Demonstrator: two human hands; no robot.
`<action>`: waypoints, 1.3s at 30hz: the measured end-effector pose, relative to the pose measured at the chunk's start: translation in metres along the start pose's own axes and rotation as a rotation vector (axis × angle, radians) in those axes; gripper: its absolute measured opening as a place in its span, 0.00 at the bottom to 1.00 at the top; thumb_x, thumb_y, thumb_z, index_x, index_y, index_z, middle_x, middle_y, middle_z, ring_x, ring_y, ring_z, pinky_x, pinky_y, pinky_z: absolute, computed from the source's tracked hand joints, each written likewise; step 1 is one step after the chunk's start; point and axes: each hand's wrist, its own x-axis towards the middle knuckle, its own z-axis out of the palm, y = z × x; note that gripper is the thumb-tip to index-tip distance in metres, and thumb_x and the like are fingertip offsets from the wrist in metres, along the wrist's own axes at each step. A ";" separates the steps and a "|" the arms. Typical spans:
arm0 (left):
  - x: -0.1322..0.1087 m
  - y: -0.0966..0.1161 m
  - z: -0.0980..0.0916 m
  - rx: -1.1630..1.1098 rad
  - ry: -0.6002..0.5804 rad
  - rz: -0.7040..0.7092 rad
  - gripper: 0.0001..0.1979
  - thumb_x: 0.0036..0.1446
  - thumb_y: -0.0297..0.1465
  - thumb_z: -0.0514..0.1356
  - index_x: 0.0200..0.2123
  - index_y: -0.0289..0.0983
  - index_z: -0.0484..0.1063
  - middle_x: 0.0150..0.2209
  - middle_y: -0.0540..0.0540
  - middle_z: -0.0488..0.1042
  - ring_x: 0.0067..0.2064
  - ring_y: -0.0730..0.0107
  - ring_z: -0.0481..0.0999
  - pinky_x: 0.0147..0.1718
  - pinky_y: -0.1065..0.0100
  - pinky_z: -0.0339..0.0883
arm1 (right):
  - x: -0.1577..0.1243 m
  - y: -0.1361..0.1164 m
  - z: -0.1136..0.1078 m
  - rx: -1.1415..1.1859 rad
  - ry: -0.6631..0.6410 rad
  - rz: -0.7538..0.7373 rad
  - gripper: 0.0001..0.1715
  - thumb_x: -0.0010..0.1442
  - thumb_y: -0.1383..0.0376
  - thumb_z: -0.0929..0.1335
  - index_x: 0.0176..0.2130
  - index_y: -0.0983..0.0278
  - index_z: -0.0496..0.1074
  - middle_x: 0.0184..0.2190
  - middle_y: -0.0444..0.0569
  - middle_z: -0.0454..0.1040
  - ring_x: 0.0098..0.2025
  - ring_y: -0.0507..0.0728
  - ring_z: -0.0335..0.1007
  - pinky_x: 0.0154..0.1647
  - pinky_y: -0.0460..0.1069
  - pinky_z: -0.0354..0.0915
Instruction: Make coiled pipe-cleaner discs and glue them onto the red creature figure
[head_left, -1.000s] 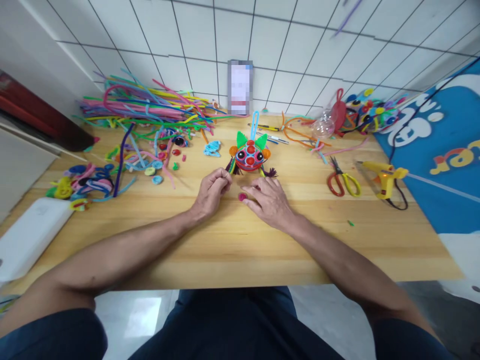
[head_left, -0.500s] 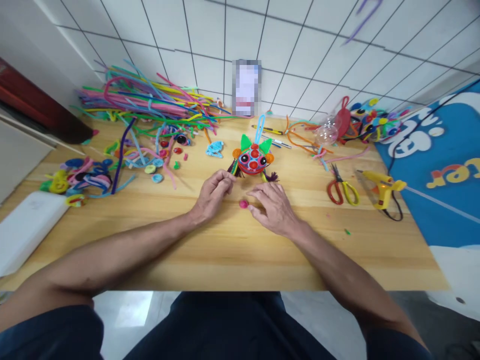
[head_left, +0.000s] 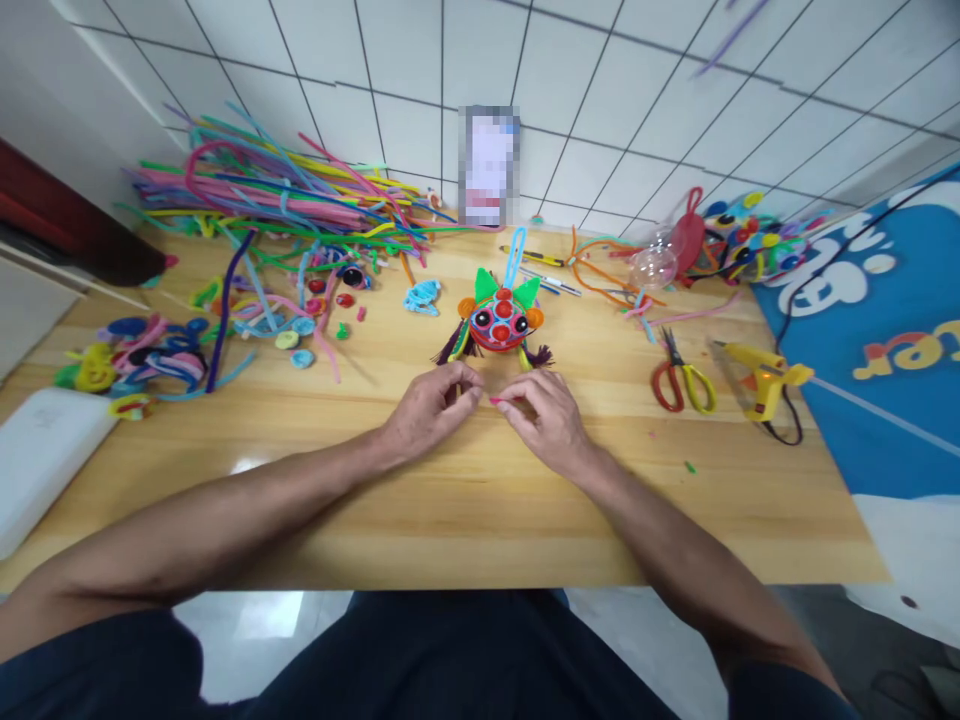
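My left hand [head_left: 431,408] and my right hand [head_left: 544,415] meet at the middle of the wooden table [head_left: 465,500], fingertips nearly touching. Between the fingertips of my right hand shows a small pink piece [head_left: 496,400], pinched there. My left hand's fingers are curled into a pinch beside it; what they hold is hidden. Just beyond both hands stands a colourful pipe-cleaner figure [head_left: 499,318] with green ears, red and black discs and a blue loop on top.
A large heap of pipe cleaners [head_left: 285,205] lies at the back left, with small coiled pieces [head_left: 142,350] nearer. Red-and-yellow scissors [head_left: 681,378] and a yellow glue gun [head_left: 761,375] lie to the right. A white case [head_left: 41,455] sits at the left edge.
The pink piece has gone from lying on the table into my right hand's pinch. Both hands have drawn together, fingertips now close.
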 end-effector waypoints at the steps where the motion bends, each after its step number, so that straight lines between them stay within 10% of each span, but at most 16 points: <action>1: -0.001 0.001 0.001 0.033 -0.020 0.029 0.07 0.64 0.33 0.62 0.40 0.35 0.75 0.27 0.53 0.69 0.26 0.75 0.63 0.27 0.71 0.58 | 0.000 0.000 -0.001 0.041 0.027 0.040 0.04 0.70 0.64 0.69 0.40 0.59 0.74 0.37 0.48 0.80 0.42 0.59 0.75 0.46 0.56 0.65; 19: -0.003 0.003 0.004 -0.367 -0.159 -0.145 0.11 0.66 0.39 0.61 0.37 0.37 0.73 0.33 0.51 0.71 0.33 0.72 0.66 0.33 0.69 0.60 | -0.004 -0.010 -0.003 0.255 -0.019 0.260 0.06 0.68 0.59 0.70 0.40 0.59 0.76 0.35 0.47 0.80 0.39 0.58 0.75 0.43 0.54 0.68; 39: -0.004 0.001 0.007 -0.063 -0.173 0.010 0.11 0.68 0.38 0.57 0.37 0.36 0.72 0.31 0.51 0.73 0.32 0.71 0.69 0.33 0.70 0.62 | -0.005 -0.009 0.000 0.203 0.004 0.178 0.07 0.67 0.63 0.69 0.35 0.59 0.74 0.30 0.45 0.77 0.35 0.57 0.73 0.41 0.53 0.65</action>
